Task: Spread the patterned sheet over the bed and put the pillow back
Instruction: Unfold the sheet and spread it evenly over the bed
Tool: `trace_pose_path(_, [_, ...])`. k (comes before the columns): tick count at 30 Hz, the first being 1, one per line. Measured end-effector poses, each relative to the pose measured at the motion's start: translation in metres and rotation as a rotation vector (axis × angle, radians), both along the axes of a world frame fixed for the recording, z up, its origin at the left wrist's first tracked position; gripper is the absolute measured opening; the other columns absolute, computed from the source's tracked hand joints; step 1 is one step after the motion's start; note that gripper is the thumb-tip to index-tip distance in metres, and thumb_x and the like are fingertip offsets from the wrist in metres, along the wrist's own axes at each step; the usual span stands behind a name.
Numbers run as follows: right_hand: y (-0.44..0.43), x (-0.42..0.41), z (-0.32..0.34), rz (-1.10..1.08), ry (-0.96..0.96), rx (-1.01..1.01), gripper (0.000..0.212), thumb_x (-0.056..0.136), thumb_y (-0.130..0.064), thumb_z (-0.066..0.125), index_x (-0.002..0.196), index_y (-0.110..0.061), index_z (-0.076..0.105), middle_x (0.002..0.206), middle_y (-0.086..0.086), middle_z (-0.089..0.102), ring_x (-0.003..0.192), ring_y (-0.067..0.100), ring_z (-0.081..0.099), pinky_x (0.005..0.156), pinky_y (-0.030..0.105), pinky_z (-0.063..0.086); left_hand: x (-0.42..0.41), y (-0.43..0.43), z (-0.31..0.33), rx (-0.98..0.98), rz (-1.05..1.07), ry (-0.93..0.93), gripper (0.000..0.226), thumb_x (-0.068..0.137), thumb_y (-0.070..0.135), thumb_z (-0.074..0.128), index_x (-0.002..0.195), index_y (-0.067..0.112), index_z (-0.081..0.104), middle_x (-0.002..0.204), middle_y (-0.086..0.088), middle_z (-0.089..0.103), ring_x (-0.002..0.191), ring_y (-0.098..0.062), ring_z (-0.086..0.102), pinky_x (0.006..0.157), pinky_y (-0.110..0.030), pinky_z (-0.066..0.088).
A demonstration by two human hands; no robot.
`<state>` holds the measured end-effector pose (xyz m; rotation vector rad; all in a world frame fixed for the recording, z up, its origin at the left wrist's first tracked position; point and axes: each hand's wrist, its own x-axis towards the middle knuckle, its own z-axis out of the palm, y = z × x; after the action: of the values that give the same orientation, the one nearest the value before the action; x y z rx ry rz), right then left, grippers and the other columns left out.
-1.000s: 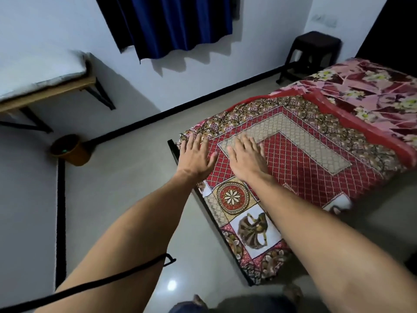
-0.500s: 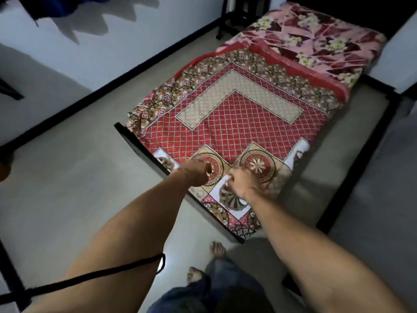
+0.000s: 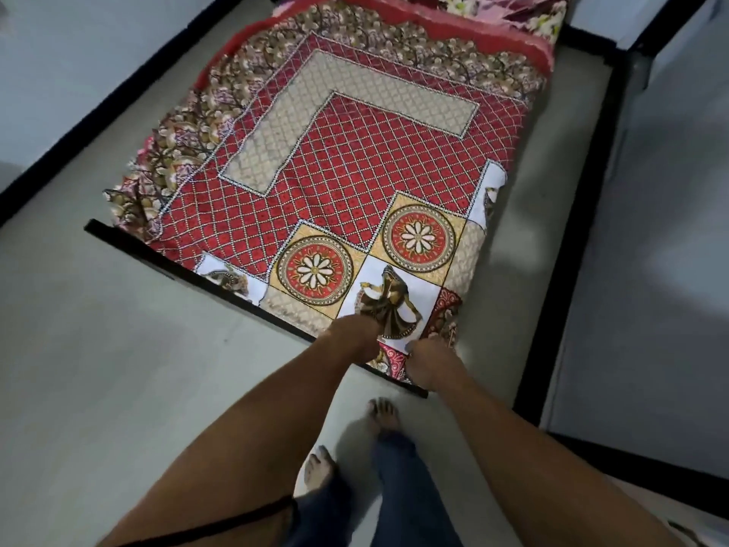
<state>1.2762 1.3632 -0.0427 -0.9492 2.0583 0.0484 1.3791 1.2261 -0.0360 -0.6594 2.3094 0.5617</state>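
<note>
The patterned sheet (image 3: 355, 171), red lattice with tan panels, flower medallions and a dancer print, lies folded over the near part of the bed. Its near edge hangs over the black bed frame (image 3: 165, 260). My left hand (image 3: 353, 337) and my right hand (image 3: 428, 359) are side by side at that near edge, both with fingers closed on the sheet's hem by the dancer print. A pink flowered cloth (image 3: 513, 9) covers the far end of the bed. No pillow can be made out.
Grey bare bed surface (image 3: 524, 238) shows to the right of the sheet, bounded by a black frame rail (image 3: 568, 246). A white wall with a black skirting (image 3: 79, 140) runs along the left. My bare feet (image 3: 355, 444) stand on the grey floor at the bed's foot.
My hands went from lying flat on the red lattice to gripping the sheet's near edge, and have drawn it back toward me. The view has tipped downward.
</note>
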Motion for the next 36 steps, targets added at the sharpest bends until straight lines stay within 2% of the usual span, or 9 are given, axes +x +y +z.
trace_pose_path(7, [0.018, 0.003, -0.081, -0.139, -0.015, -0.001, 0.031, 0.102, -0.021, 0.045, 0.120, -0.007, 0.065, 0.117, 0.015, 0.067, 0.110, 0.035, 0.063, 0.088, 0.039, 0.051, -0.010, -0.003, -0.096, 0.034, -0.116, -0.013, 0.031, 0.088, 0.031, 0.061, 0.114, 0.015, 0.071, 0.111, -0.010, 0.069, 0.104, -0.032, 0.066, 0.090, -0.043, 0.055])
trace_pose_path(12, [0.020, 0.005, -0.131, -0.139, 0.025, -0.030, 0.030, 0.103, -0.020, 0.043, 0.122, -0.006, 0.061, 0.120, 0.016, 0.065, 0.112, 0.036, 0.062, 0.089, 0.039, 0.050, -0.008, -0.008, -0.136, 0.026, -0.197, -0.093, 0.039, 0.090, 0.027, 0.058, 0.125, 0.009, 0.064, 0.118, -0.015, 0.065, 0.109, -0.035, 0.062, 0.094, -0.044, 0.053])
trace_pose_path(18, [0.034, 0.009, -0.172, 0.070, 0.072, 0.132, 0.045, 0.107, -0.034, 0.030, 0.149, -0.018, 0.036, 0.156, 0.011, 0.034, 0.145, 0.033, 0.029, 0.115, 0.058, 0.027, -0.003, -0.019, -0.165, 0.013, -0.111, -0.108, 0.043, 0.105, 0.030, 0.039, 0.139, 0.010, 0.055, 0.139, -0.015, 0.057, 0.128, -0.035, 0.051, 0.107, -0.047, 0.043])
trace_pose_path(20, [0.034, 0.010, -0.170, 0.058, 0.091, 0.139, 0.042, 0.106, -0.031, 0.035, 0.145, -0.016, 0.041, 0.151, 0.012, 0.041, 0.140, 0.033, 0.036, 0.112, 0.056, 0.032, 0.001, -0.023, -0.166, -0.040, -0.101, -0.088, 0.046, 0.104, 0.039, 0.037, 0.135, 0.012, 0.058, 0.137, -0.014, 0.059, 0.125, -0.034, 0.054, 0.104, -0.047, 0.046])
trace_pose_path(24, [0.015, 0.025, -0.141, -0.290, 0.268, -0.069, 0.021, 0.096, -0.026, 0.050, 0.099, -0.014, 0.067, 0.097, 0.006, 0.069, 0.092, 0.028, 0.067, 0.078, 0.036, 0.053, 0.007, -0.039, -0.149, -0.123, -0.087, -0.071, 0.041, 0.094, 0.037, 0.052, 0.126, 0.015, 0.064, 0.127, -0.010, 0.063, 0.118, -0.032, 0.059, 0.092, -0.042, 0.050])
trace_pose_path(30, [-0.057, 0.073, -0.116, -0.154, 0.031, -0.447, 0.030, 0.092, -0.024, 0.050, 0.114, -0.017, 0.070, 0.112, 0.001, 0.069, 0.105, 0.021, 0.063, 0.089, 0.036, 0.052, 0.051, -0.104, -0.093, -0.122, 0.211, -0.075, 0.039, 0.087, 0.028, 0.054, 0.123, 0.020, 0.066, 0.121, -0.010, 0.066, 0.112, -0.035, 0.062, 0.093, -0.043, 0.051])
trace_pose_path(32, [-0.082, 0.089, -0.114, -0.486, -0.222, -0.532, 0.035, 0.086, -0.028, 0.050, 0.108, -0.012, 0.073, 0.108, 0.006, 0.071, 0.099, 0.022, 0.064, 0.091, 0.038, 0.052, 0.073, -0.135, -0.092, -0.092, 0.506, -0.059, 0.040, 0.090, 0.027, 0.048, 0.126, 0.017, 0.061, 0.123, -0.013, 0.064, 0.113, -0.038, 0.060, 0.094, -0.043, 0.050])
trace_pose_path(34, [-0.110, 0.103, -0.103, -1.161, -0.627, -0.528, 0.035, 0.087, -0.031, 0.052, 0.106, -0.005, 0.068, 0.105, 0.011, 0.066, 0.091, 0.022, 0.061, 0.090, 0.037, 0.048, 0.094, -0.165, -0.094, 0.022, 0.925, 0.014, 0.037, 0.098, 0.028, 0.044, 0.129, 0.011, 0.057, 0.130, -0.014, 0.060, 0.113, -0.037, 0.058, 0.093, -0.041, 0.048])
trace_pose_path(36, [-0.136, 0.119, -0.096, -1.736, -1.068, -0.522, 0.041, 0.101, -0.030, 0.046, 0.132, -0.005, 0.056, 0.121, 0.013, 0.060, 0.110, 0.024, 0.059, 0.105, 0.037, 0.043, 0.110, -0.178, -0.089, 0.403, 1.470, 0.254, 0.036, 0.102, 0.037, 0.041, 0.115, 0.008, 0.058, 0.115, -0.010, 0.059, 0.089, -0.027, 0.058, 0.076, -0.036, 0.048])
